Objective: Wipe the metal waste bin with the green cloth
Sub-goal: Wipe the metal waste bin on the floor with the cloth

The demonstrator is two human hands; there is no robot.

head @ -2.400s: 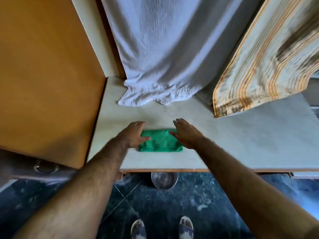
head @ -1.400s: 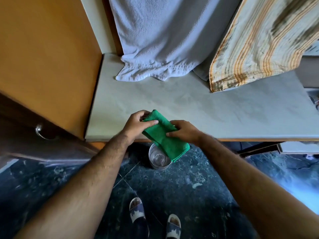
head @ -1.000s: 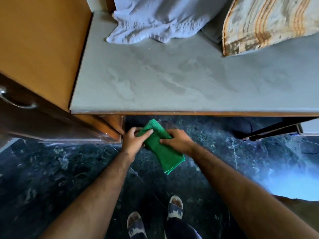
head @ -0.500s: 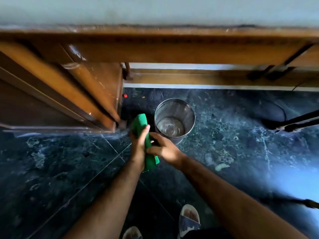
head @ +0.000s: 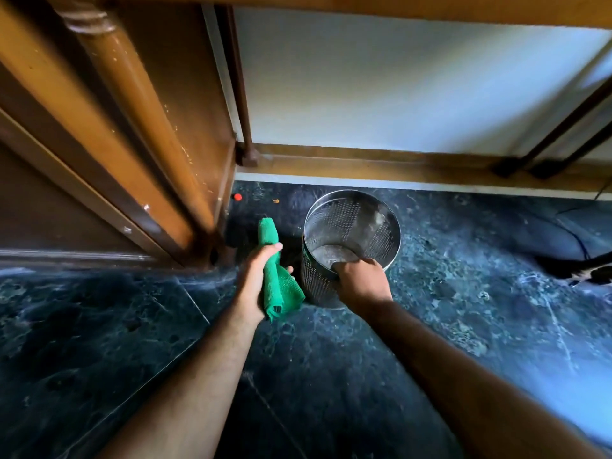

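Observation:
A perforated metal waste bin (head: 351, 226) stands upright on the dark marble floor under the table. My right hand (head: 362, 283) grips its near rim, with the fingers hooked inside. Just left of the bin, my left hand (head: 256, 279) is shut around the folded green cloth (head: 276, 286). One end of the cloth sticks up past my fingers and the other hangs below my palm. The cloth is close to the bin's left wall but apart from it.
A brown wooden cabinet and its turned leg (head: 139, 104) stand close on the left. A white wall with a wooden skirting (head: 364, 164) runs behind the bin. Dark chair or table legs (head: 543, 147) slant at the right. Small red and orange bits (head: 237, 196) lie on the floor.
I picked the green cloth off the tabletop with both hands and bent down under the table. My right hand let go of the cloth and took the bin's rim; the left hand keeps the cloth.

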